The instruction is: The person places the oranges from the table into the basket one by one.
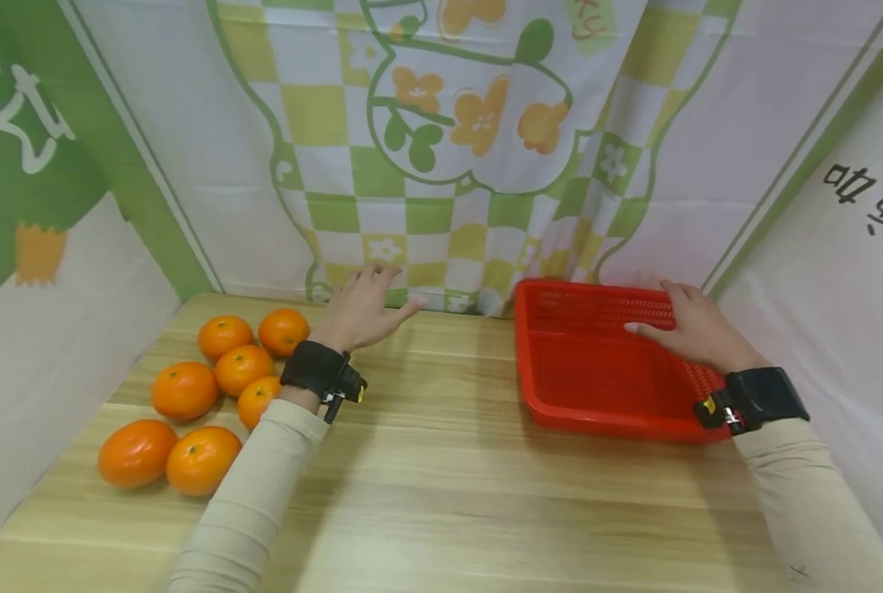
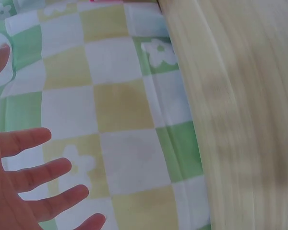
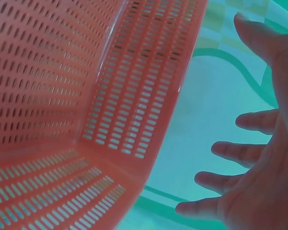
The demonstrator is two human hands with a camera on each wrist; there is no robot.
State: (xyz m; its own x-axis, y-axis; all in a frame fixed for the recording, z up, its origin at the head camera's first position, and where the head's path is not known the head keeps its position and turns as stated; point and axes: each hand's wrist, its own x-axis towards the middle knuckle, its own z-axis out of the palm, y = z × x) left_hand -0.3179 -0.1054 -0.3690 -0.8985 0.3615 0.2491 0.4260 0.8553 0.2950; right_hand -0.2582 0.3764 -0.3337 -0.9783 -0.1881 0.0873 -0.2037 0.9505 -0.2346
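My left hand (image 1: 360, 311) hovers over the back of the wooden table, fingers spread and holding nothing. Several oranges (image 1: 184, 390) lie in a loose group on the table to its left, one (image 1: 283, 332) close beside the wrist. In the left wrist view, the fingers of that hand (image 2: 19, 187) stand apart in front of the checked cloth. My right hand (image 1: 697, 331) is over the right side of a red plastic basket (image 1: 597, 371), its fingers extended. The right wrist view shows a gap between this hand (image 3: 264, 163) and the slotted basket wall (image 3: 134, 86).
A cloth with green and yellow checks (image 1: 427, 214) hangs at the table's back edge. White and green panels (image 1: 819, 272) close in both sides. Bare wood (image 1: 427, 461) lies between the oranges and the basket.
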